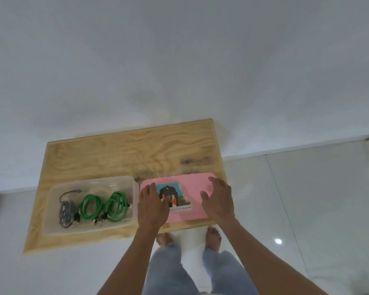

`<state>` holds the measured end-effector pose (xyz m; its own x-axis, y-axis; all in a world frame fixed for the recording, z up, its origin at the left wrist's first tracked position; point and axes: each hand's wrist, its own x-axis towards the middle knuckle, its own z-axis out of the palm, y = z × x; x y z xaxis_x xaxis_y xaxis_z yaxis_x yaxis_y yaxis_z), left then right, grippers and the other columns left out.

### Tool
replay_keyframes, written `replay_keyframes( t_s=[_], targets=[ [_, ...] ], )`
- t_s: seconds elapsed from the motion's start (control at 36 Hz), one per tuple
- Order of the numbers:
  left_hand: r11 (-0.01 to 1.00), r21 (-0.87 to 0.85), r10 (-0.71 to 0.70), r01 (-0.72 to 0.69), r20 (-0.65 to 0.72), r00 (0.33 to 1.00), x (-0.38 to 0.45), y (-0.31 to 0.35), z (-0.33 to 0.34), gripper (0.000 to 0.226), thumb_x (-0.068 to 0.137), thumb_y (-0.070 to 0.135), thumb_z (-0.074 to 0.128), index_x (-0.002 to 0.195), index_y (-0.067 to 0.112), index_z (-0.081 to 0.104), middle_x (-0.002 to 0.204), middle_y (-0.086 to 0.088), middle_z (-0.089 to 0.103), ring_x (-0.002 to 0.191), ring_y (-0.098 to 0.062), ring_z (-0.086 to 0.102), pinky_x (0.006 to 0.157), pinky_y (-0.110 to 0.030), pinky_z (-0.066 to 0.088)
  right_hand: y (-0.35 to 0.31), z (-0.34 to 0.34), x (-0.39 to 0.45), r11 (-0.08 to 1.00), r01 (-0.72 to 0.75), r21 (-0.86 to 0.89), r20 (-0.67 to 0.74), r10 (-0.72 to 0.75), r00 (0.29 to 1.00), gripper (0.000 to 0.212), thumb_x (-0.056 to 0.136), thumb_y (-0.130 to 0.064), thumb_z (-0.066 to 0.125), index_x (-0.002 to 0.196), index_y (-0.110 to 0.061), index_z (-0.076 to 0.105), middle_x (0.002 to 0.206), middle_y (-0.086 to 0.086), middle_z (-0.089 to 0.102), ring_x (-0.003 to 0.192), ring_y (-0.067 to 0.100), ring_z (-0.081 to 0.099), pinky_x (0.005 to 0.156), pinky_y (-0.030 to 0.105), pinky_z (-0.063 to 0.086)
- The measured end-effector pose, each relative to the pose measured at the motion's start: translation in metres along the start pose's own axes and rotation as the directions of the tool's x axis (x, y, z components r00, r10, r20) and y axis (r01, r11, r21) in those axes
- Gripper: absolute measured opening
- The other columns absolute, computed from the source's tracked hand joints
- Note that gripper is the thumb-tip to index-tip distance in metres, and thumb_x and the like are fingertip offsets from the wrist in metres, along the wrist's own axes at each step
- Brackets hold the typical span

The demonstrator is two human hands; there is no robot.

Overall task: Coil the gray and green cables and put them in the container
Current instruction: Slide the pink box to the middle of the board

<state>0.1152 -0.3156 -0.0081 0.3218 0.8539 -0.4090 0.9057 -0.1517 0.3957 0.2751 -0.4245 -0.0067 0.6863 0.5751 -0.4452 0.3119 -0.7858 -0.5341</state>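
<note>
1. A wooden desk (124,150) stands against a white wall, seen from above by a person standing at its near edge.
2. A clear plastic container (51,222) sits on the left near part of the desk, with no lid on it.
3. Inside the container, a coiled gray cable (66,211) lies at the left end, with one loose end curving up toward the far wall of the container.
4. Two coils of green cable (103,206) lie side by side to the right of the gray one, filling the middle and right of the container; their dark plugs rest near the front wall.
5. A pink lid (192,184) lies flat on the desk just beside the container, on its right, with a colourful sticker (179,199) on its top.
6. The left hand (151,206) rests palm down over the left part of the lid, its fingers (150,189) spread and slightly bent, partly covering the sticker; it grips nothing that can be seen.
7. The right hand (218,199) is over the right part of the lid, fingers loosely spread and curved, thumb pointing inward; whether it touches the lid cannot be told.
8. Below the desk edge, bare feet (213,236) and light blue jeans (168,269) show on a glossy white floor (296,209).
</note>
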Motion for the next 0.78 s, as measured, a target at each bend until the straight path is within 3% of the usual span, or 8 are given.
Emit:
replay_keyframes(
  t_s=[0.14,0.25,0.36,0.53,0.78],
  targets=[
    [0.992,0.123,0.009,-0.009,-0.001,1.0,0.006,-0.009,0.026,0.074,0.089,0.045,0.067,0.145,0.007,0.038,0.151,-0.016,0.037,0.141,-0.034,0.033,0.108,-0.046,0.038,0.015,0.022,0.006,0.965,0.067,-0.253,0.033,-0.061,0.998,0.066,0.094,-0.051,0.05,0.151,-0.027,0.027,0.162,-0.001,0.022,0.151,0.027,0.014,0.118,0.049,0.027],
    [0.988,0.151,0.045,-0.033,-0.076,0.996,0.013,-0.007,0.041,0.077,0.09,0.05,0.063,0.149,0.011,0.035,0.159,-0.018,0.027,0.147,-0.036,0.023,0.117,-0.051,0.027,0.032,0.026,0.019,0.969,0.04,-0.243,0.031,-0.034,0.999,0.072,0.094,-0.053,0.048,0.155,-0.03,0.016,0.165,0.001,0.011,0.152,0.031,0.003,0.118,0.056,0.022],
    [0.992,0.122,0.024,-0.006,-0.146,0.989,0.021,-0.001,0.051,0.093,0.085,0.064,0.062,0.154,0.012,0.027,0.162,-0.023,0.018,0.151,-0.041,0.012,0.119,-0.057,0.016,0.045,0.023,0.035,0.988,0.04,-0.15,-0.024,-0.044,0.999,0.072,0.096,-0.054,0.047,0.156,-0.029,0.016,0.165,0.007,0.011,0.152,0.032,0.01,0.117,0.055,0.023],
    [0.998,-0.007,-0.067,0.067,-0.142,0.988,0.029,0.01,0.062,0.1,0.077,0.07,0.066,0.152,0.022,0.02,0.157,-0.024,0.02,0.148,-0.042,0.013,0.116,-0.059,0.019,0.053,0.025,0.045,1.0,-0.007,-0.002,-0.062,0.007,0.998,0.07,0.099,-0.047,0.048,0.156,-0.025,0.015,0.163,0.009,0.02,0.147,0.032,0.023,0.112,0.053,0.035],
    [0.999,-0.051,-0.015,0.005,-0.204,0.979,0.016,0.046,0.046,0.1,0.072,0.064,0.075,0.15,0.018,0.03,0.149,-0.021,0.029,0.131,-0.041,0.033,0.107,-0.053,0.03,0.042,0.0,0.032,0.99,-0.107,0.087,-0.108,0.116,0.987,0.07,0.097,-0.036,0.054,0.155,-0.022,0.019,0.161,0.01,0.02,0.144,0.031,0.028,0.109,0.054,0.041]
  ],
)
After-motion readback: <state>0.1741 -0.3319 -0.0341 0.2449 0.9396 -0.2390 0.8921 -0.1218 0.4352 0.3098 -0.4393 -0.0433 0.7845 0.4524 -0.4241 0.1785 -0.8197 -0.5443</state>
